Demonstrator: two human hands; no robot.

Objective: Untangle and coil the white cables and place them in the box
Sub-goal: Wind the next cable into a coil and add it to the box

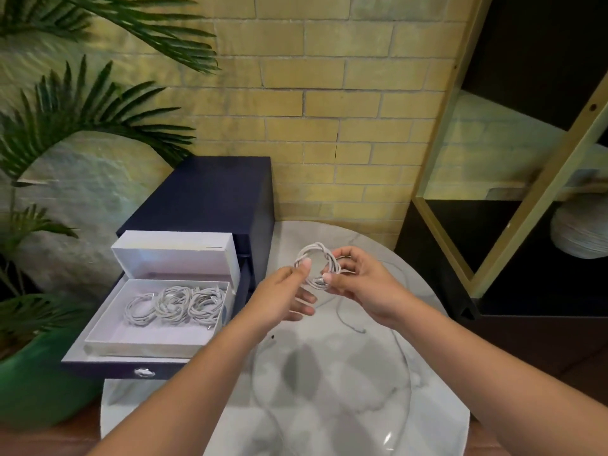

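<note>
A coiled white cable (316, 255) is held up above the round marble table (345, 373). My left hand (285, 296) pinches the coil's left side with thumb and fingers. My right hand (360, 281) pinches its lower right side, near a connector end. To the left, an open white box (108, 327) sits in a pulled-out dark blue drawer (108, 368). Three coiled white cables (177, 302) lie side by side in the box. The box's lid (171, 258) stands upright behind it.
A dark blue cabinet (210, 192) stands against the yellow brick wall. A palm plant in a green pot (36, 386) is at the left. Black and gold shelving (513, 199) stands at the right, with a pale ribbed vase (582, 235) on it.
</note>
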